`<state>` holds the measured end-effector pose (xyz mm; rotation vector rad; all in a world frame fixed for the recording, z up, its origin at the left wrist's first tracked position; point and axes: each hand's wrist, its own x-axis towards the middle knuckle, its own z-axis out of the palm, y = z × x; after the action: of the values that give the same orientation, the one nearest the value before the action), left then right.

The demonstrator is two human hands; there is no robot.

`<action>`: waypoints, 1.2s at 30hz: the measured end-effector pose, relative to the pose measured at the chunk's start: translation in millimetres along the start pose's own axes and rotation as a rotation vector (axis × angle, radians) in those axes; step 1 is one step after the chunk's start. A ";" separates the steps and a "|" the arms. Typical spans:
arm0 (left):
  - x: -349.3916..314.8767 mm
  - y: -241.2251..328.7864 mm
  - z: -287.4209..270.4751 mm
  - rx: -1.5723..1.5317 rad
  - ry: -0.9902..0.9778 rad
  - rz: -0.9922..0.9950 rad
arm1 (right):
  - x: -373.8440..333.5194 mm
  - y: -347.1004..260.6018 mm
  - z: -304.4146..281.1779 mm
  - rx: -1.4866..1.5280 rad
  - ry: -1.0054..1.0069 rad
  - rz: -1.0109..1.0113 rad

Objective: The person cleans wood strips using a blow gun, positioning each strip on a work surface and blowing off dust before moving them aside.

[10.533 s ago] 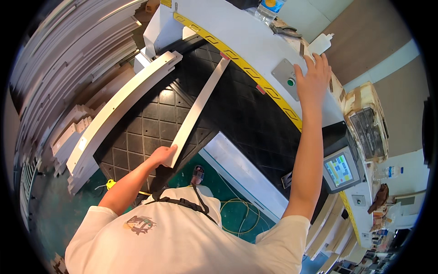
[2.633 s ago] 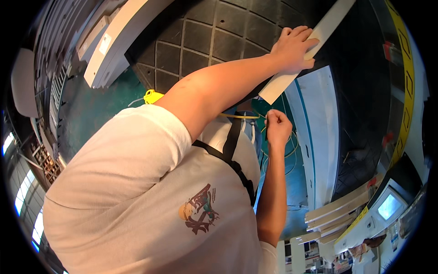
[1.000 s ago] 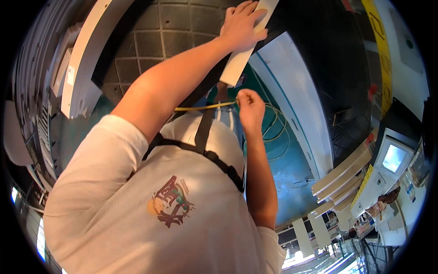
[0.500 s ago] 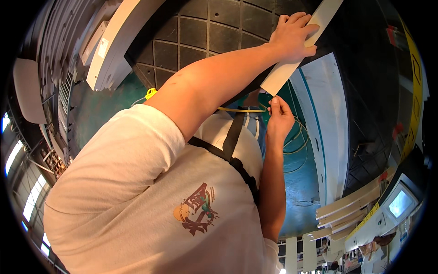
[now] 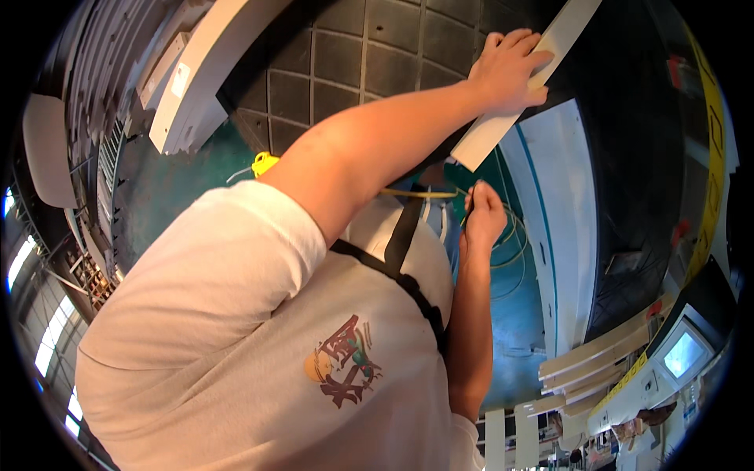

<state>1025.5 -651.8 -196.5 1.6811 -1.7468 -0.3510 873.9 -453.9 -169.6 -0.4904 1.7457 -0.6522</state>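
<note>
White strip (image 5: 525, 86), long, flat and smooth with square-cut ends, slants across the dark bed and juts past its edge; the left hand (image 5: 509, 69) lies over it with fingers curled round its upper edge, pressing it down. Just below the strip's lower end, the right hand (image 5: 481, 216) is pinched shut on a thin yellow cord (image 5: 416, 192) that runs level toward the chest, while more of the same cord hangs in loose loops just right of that hand. Under the left hand the bed (image 5: 369, 55) is black, matte and ruled into square tiles by fine grooves. Well left of the left forearm a thick, pale curved panel (image 5: 208, 74) lies along the bed's rim. Right of both hands a smooth white-and-pale-blue side panel runs down beside a green floor (image 5: 169, 184). A yellow clip (image 5: 265, 163) lies on that floor near the left elbow. Farther right, a yellow band (image 5: 713, 149) edges the black surface, and a small lit screen (image 5: 682, 355) glows low down, with white slats (image 5: 585, 369) stacked beside it. A black strap (image 5: 400, 259) crosses the white shirt below the right hand.
</note>
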 end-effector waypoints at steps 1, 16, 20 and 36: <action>-5.4 2.1 -0.2 -0.006 -0.015 -0.018 | -11.5 -4.2 0.1 0.064 -0.012 -0.004; -2.9 3.9 1.7 0.033 0.000 -0.023 | -22.8 -12.2 19.2 0.032 -0.044 -0.110; -1.9 4.2 0.6 0.039 -0.002 -0.023 | -20.9 -13.5 19.0 0.077 -0.053 -0.077; -3.6 -0.2 0.5 -0.005 0.018 0.010 | -39.8 -15.7 20.0 0.110 -0.105 -0.018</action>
<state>1025.2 -648.4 -198.0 1.6667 -1.7389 -0.3344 903.5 -444.3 -134.1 -0.4559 1.5990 -0.7186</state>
